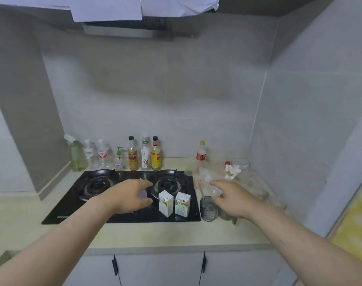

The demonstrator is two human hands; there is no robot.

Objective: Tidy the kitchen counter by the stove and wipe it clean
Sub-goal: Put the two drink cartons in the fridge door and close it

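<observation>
Two small white-and-green cartons (165, 205) (182, 204) stand on the front right of the black gas stove (73, 203). My left hand (132, 195) hovers over the stove just left of them, its fingers relaxed and apart, holding nothing I can make out. My right hand (231, 197) reaches over the beige counter (155, 234) right of the stove, fingers extended above a clear glass (208, 208) with a stick in it. A metal cup (225, 214) is partly hidden under that hand. Crumpled clear plastic (211, 176) and white tissue (232, 171) lie beyond.
Several bottles (132, 155) line the back wall behind the stove, with a spray bottle (77, 155) at the far left. A red-labelled bottle (201, 153) stands at the back right, near an empty bottle (238, 164) on its side. Walls close in the counter's right corner.
</observation>
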